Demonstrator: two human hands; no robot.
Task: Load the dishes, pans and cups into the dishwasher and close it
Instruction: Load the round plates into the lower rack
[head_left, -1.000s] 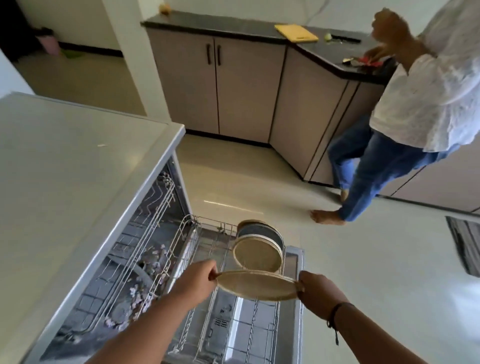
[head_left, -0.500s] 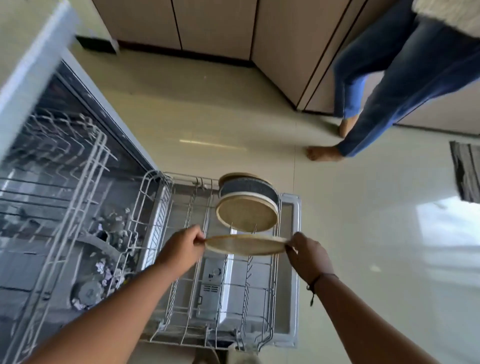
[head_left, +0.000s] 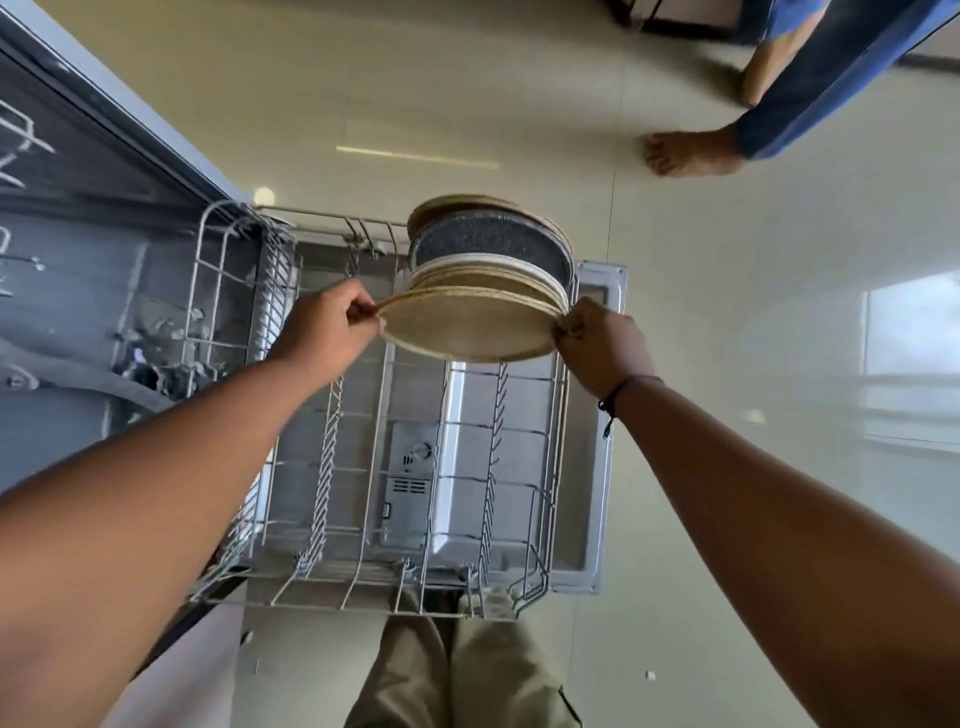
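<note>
My left hand (head_left: 327, 332) and right hand (head_left: 597, 338) pinch a beige plate (head_left: 467, 330) by opposite rims, fingers curled, above the pulled-out dishwasher rack (head_left: 415, 467), just before the plates already racked (head_left: 493, 249).

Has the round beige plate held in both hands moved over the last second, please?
Yes. The round beige plate has gone forward to the standing plates at the far end of the white wire rack.

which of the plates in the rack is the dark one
The grey speckled plate, standing second from the far end of the row in the rack. The other plates, including the held plate, are beige.
</note>
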